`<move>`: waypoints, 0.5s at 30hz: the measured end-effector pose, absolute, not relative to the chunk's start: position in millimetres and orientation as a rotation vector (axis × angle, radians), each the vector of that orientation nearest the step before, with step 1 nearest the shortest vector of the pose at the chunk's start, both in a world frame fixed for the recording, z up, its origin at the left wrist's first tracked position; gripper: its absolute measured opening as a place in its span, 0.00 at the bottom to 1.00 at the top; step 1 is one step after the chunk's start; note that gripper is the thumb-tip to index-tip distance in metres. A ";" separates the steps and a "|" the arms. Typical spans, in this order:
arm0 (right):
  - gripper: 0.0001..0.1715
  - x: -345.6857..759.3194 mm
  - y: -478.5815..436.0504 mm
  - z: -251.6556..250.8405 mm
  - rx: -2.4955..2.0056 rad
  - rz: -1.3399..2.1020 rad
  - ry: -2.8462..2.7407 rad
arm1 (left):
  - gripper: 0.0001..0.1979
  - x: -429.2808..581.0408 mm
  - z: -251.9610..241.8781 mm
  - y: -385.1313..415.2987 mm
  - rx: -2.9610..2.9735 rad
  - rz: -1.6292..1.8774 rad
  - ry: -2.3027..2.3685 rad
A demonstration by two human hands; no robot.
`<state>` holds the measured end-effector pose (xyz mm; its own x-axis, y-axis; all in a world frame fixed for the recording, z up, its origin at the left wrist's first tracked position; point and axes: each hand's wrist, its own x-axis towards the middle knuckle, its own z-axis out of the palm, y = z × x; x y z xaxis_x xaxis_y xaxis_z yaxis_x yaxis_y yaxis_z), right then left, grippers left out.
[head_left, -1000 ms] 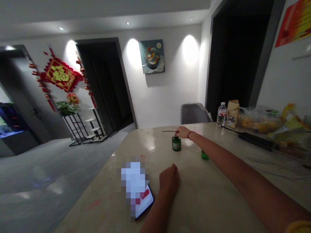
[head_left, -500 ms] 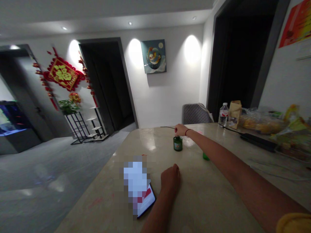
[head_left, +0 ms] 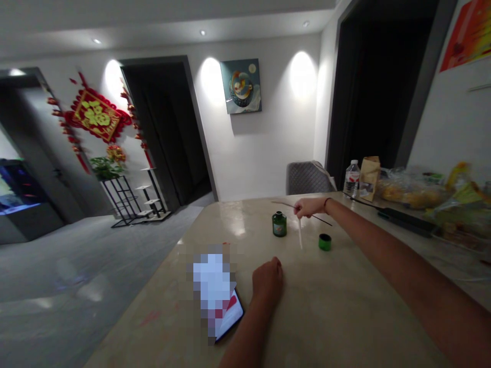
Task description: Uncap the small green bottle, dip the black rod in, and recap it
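My right hand (head_left: 305, 207) is closed on a thin dark stick (head_left: 322, 220) that slants across it, its paler end (head_left: 282, 204) out to the left. From the same fingers a thin whitish rod (head_left: 300, 237) points down, a little blurred. Just left of it an uncapped green glass bottle (head_left: 279, 227) stands upright, apart from my hand. A green cap (head_left: 325, 242) lies open side up to the right. My left hand (head_left: 267, 278) rests on the table as a loose fist, with nothing showing in it. Beside it lies a phone (head_left: 231, 318), its screen mostly blurred out.
The pale stone table (head_left: 307, 317) fills the foreground. On its right side are a water bottle (head_left: 352, 179), a paper bag (head_left: 370, 179), a black power strip (head_left: 406, 222) and plastic-wrapped food (head_left: 406, 189). A grey chair (head_left: 309, 178) stands behind the far edge.
My right hand has moved right and slightly nearer, from above the bottle's mouth to beside it. The whitish rod and the green cap now show fully. My left hand stays put.
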<state>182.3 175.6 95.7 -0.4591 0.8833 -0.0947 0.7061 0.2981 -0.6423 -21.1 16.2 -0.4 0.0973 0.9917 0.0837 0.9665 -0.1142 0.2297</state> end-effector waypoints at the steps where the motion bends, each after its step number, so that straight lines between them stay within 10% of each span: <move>1: 0.06 181.3 175.7 83.3 -1.509 0.928 -2.316 | 0.13 -21.3 -1.0 16.6 2.241 0.338 2.011; 15: 0.14 189.5 170.6 66.1 -0.991 1.097 -1.425 | 0.13 -20.6 -1.3 17.3 2.237 0.320 2.016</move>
<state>189.5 170.6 66.1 -0.1227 0.9637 0.2373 0.0168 0.2411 -0.9704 -20.6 17.3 -1.3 0.0943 0.9923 0.0800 0.9684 -0.1100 0.2239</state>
